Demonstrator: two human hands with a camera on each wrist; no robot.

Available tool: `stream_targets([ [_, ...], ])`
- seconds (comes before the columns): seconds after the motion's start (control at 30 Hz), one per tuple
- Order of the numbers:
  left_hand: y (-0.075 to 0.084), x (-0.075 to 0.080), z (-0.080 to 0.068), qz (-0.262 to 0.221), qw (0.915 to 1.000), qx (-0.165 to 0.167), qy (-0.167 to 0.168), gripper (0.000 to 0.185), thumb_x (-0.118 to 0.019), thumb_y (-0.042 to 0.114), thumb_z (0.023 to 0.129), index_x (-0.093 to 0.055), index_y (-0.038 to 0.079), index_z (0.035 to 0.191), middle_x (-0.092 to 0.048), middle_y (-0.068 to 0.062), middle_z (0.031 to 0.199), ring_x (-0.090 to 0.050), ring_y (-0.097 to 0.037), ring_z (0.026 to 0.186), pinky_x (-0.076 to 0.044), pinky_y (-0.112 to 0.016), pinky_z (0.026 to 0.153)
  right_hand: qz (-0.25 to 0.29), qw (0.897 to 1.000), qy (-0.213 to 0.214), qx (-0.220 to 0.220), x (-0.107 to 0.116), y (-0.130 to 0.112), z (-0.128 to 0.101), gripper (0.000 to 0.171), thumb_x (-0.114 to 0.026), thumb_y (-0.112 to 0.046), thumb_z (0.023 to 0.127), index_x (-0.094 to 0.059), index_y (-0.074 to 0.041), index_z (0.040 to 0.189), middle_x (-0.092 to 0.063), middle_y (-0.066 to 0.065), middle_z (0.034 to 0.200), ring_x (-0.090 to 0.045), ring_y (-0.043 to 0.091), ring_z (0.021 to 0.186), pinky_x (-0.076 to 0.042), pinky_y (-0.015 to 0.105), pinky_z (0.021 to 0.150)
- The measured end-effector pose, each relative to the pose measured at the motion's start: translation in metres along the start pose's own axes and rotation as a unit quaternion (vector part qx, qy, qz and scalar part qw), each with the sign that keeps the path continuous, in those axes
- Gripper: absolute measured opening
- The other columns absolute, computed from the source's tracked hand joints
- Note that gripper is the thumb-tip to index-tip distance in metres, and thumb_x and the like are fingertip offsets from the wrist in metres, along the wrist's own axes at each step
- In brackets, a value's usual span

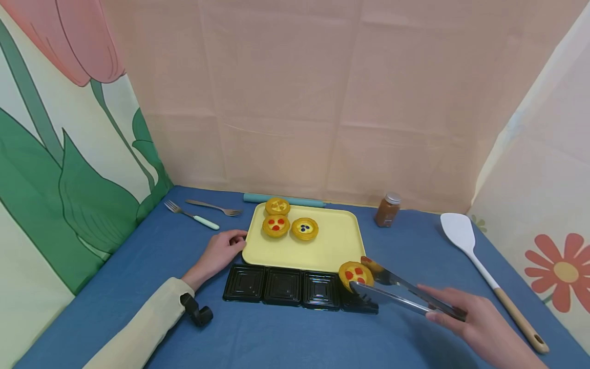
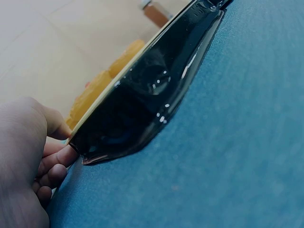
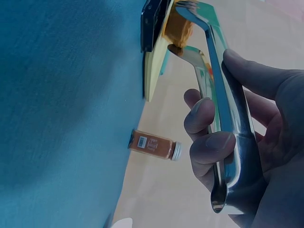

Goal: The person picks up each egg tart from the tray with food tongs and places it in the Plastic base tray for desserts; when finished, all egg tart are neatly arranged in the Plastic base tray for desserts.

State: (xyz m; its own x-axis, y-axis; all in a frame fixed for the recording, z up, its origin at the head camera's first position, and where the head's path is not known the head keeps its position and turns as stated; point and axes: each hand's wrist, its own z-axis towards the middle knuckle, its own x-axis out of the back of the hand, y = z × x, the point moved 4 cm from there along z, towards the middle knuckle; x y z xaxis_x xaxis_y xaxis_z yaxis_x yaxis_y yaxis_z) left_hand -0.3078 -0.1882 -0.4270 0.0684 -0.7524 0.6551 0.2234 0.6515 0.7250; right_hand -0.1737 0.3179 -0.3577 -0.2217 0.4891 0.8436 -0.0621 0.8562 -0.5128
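My right hand [image 1: 475, 320] grips metal tongs [image 1: 401, 292], squeezing them with fingers [image 3: 209, 142] curled round the arms. The tongs clamp a tart with red dots [image 1: 355, 275] just above the rightmost cell of a black four-cell tray [image 1: 281, 287]. A yellow tray [image 1: 336, 243] behind it carries three more tarts [image 1: 276, 224] at its far left corner. My left hand [image 1: 218, 253] rests on the blue cloth with its fingers [image 2: 57, 159] touching the yellow tray's left edge and the black tray's corner [image 2: 88, 152].
Two forks [image 1: 193, 215] lie at the back left. A brown spice jar [image 1: 387, 209] stands right of the yellow tray. A white spatula with a wooden handle [image 1: 488, 271] lies at the right. A teal bar [image 1: 286, 200] lies behind the tray. Fabric walls enclose the table.
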Motion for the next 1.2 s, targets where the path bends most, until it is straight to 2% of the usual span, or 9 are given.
stream_targets([
  [0.13,-0.0008,-0.0004,-0.0002,0.0,1.0,-0.001,-0.001,0.037,-0.058,0.014,0.097,-0.066,-0.002,0.128,-0.064,-0.004,0.093,-0.052,-0.018,0.077,-0.042,-0.035,0.071,0.002,1.0,-0.006,-0.023,-0.0026,0.0055,-0.002,0.066,-0.076,-0.037,0.088,-0.057,-0.009,0.145,-0.066,0.002,0.107,-0.054,0.021,0.085,-0.045,0.037,0.067],
  [0.33,-0.0025,-0.0008,-0.0001,0.001,1.0,0.001,-0.001,0.036,-0.057,0.014,0.097,-0.066,-0.002,0.128,-0.064,-0.004,0.092,-0.052,-0.018,0.076,-0.041,-0.035,0.071,-0.009,0.999,-0.008,-0.036,-0.0051,0.0081,-0.0046,0.066,-0.076,-0.038,0.088,-0.058,-0.01,0.144,-0.066,0.003,0.106,-0.055,0.021,0.085,-0.047,0.039,0.07],
  [0.63,-0.0032,-0.0016,0.0006,-0.003,1.0,-0.006,0.002,0.036,-0.057,0.013,0.097,-0.066,-0.002,0.128,-0.064,-0.004,0.092,-0.052,-0.018,0.074,-0.042,-0.035,0.07,-0.018,1.0,-0.014,-0.016,-0.0058,0.0088,-0.005,0.064,-0.075,-0.037,0.089,-0.059,-0.008,0.144,-0.066,0.003,0.106,-0.056,0.021,0.085,-0.049,0.04,0.071],
  [0.77,-0.0037,-0.0017,0.0009,-0.001,1.0,-0.007,0.001,0.036,-0.057,0.014,0.097,-0.066,-0.002,0.128,-0.064,-0.004,0.092,-0.051,-0.018,0.074,-0.041,-0.035,0.07,-0.011,0.999,-0.019,-0.026,-0.0071,0.0091,-0.0055,0.065,-0.076,-0.036,0.088,-0.059,-0.008,0.143,-0.064,0.002,0.101,-0.055,0.021,0.084,-0.048,0.038,0.071],
  [0.97,-0.0036,-0.0009,0.0,-0.004,1.0,-0.008,-0.001,0.036,-0.057,0.013,0.098,-0.066,-0.002,0.129,-0.064,-0.004,0.093,-0.052,-0.018,0.075,-0.042,-0.035,0.071,-0.019,0.999,-0.014,-0.031,-0.009,0.0081,-0.0049,0.069,-0.077,-0.04,0.087,-0.058,-0.005,0.143,-0.065,0.002,0.102,-0.054,0.019,0.082,-0.046,0.036,0.066],
  [1.2,-0.004,-0.0009,0.0001,-0.007,0.9999,-0.008,-0.002,0.036,-0.057,0.013,0.098,-0.066,-0.003,0.129,-0.064,-0.004,0.092,-0.051,-0.018,0.074,-0.041,-0.035,0.07,-0.023,0.999,-0.003,-0.032,-0.0052,0.0098,-0.0089,0.069,-0.076,-0.046,0.086,-0.059,-0.011,0.143,-0.065,0.0,0.105,-0.055,0.018,0.082,-0.046,0.032,0.064],
])
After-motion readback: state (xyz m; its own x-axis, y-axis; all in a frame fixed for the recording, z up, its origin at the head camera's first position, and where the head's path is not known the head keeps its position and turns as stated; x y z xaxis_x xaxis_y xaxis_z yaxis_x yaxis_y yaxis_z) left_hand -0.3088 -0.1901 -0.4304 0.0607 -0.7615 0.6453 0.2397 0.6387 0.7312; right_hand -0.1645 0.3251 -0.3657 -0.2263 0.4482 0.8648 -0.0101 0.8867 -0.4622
